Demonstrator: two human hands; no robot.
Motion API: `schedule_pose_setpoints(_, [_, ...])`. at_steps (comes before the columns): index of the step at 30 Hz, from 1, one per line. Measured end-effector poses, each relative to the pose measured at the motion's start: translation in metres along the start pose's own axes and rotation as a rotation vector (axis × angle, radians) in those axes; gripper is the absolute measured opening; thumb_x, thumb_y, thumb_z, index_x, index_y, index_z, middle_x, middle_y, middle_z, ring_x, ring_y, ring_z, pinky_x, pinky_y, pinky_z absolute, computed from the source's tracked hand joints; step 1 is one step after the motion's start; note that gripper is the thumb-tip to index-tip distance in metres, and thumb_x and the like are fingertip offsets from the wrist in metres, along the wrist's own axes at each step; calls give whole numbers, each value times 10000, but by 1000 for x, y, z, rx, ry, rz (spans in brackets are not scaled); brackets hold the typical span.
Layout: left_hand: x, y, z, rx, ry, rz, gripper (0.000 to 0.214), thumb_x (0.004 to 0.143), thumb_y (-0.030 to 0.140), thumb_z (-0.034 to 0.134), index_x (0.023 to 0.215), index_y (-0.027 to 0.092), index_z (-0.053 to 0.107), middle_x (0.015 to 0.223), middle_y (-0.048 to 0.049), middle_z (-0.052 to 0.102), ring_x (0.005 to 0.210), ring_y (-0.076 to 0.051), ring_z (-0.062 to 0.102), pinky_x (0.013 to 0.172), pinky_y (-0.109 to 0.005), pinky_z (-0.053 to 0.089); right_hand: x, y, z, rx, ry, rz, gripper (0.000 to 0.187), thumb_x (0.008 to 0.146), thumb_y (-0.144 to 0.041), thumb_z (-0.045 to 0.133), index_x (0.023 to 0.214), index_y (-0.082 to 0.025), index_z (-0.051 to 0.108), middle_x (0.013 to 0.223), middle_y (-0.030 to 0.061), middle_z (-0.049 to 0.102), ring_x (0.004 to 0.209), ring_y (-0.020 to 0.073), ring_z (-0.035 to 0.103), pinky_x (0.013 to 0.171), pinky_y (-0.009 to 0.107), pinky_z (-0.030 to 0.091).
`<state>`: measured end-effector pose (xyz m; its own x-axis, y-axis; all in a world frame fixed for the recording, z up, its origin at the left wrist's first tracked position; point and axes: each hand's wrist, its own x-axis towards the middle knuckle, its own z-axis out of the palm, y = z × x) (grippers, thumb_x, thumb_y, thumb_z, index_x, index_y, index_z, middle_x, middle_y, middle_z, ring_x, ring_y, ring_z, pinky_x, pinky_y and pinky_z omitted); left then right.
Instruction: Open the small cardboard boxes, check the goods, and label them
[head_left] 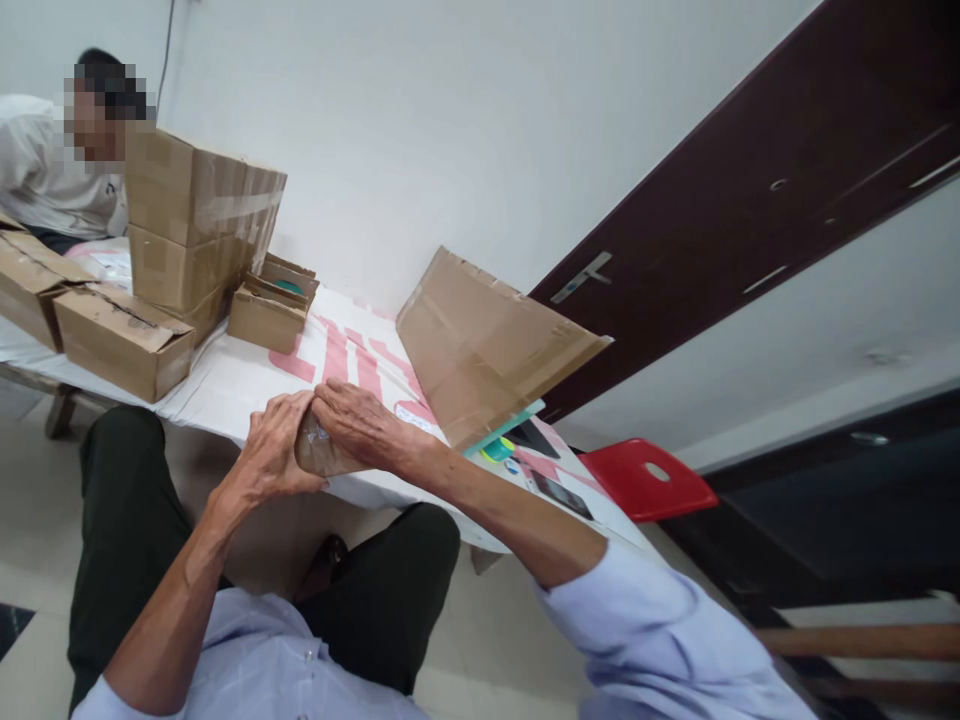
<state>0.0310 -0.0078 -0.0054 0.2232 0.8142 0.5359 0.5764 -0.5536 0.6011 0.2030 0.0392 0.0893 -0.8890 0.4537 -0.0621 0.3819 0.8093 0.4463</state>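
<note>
Between my hands, at the table's front edge, is a small brown cardboard box (324, 456) with a shiny, tape-like patch on its side. My left hand (271, 448) wraps around its left side, thumb low and fingers at the top. From the right, my right hand (361, 424) closes over its top and far side, with the fingertips near those of my left hand. Much of the box is hidden behind the fingers.
Large stacked cartons (191, 215), a long closed carton (124, 335) and a small open box (268, 312) stand leftward. An upright cardboard sheet (487, 345), a green-yellow tape roll (497, 450), a phone (561, 493) and a red chair (649, 480) are rightward. Another person sits far left.
</note>
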Motion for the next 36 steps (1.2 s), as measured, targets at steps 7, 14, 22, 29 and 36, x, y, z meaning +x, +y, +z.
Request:
schedule_pose_setpoints(7, [-1, 1, 0, 2, 2, -5, 1223, 529, 294, 964, 1596, 195, 375, 1576, -229, 523, 1475, -465, 457, 1149, -656, 425, -2, 0, 4, -9, 49, 1, 236, 1045, -68, 428, 1127, -85, 649, 1065, 165, 649, 1011, 294, 562, 903, 406, 485])
schedule_pose_setpoints(14, [-1, 2, -2, -10, -5, -9, 1196, 544, 284, 961, 1586, 207, 380, 1567, -212, 532, 1465, -448, 462, 1153, -654, 411, -4, 8, 7, 94, 90, -12, 153, 1068, -144, 512, 1063, -142, 665, 1028, 116, 666, 957, 247, 554, 869, 360, 470])
schedule_pose_setpoints(22, [0, -1, 0, -14, 6, -4, 1200, 539, 266, 947, 1598, 230, 384, 1565, -214, 534, 1462, -462, 470, 1156, -669, 408, 0, 7, 9, 59, 36, -38, 202, 1050, -81, 469, 1026, -133, 663, 1018, 124, 665, 954, 256, 560, 899, 381, 476])
schedule_pose_setpoints(29, [-1, -2, -1, -22, 5, 12, 1195, 540, 300, 956, 1587, 199, 388, 1570, -215, 528, 1471, -452, 464, 1171, -663, 401, -6, 2, 5, 59, 50, -14, 183, 1038, -74, 470, 1065, -135, 641, 1045, 135, 646, 978, 272, 551, 896, 401, 480])
schedule_pose_setpoints(36, [-2, 0, 0, -10, 12, -2, 1180, 547, 288, 950, 1579, 213, 384, 1556, -222, 535, 1468, -453, 469, 1164, -657, 403, -16, 0, 13, 212, 196, 4, 170, 1055, -143, 472, 959, -175, 607, 981, 116, 632, 933, 259, 532, 861, 396, 470])
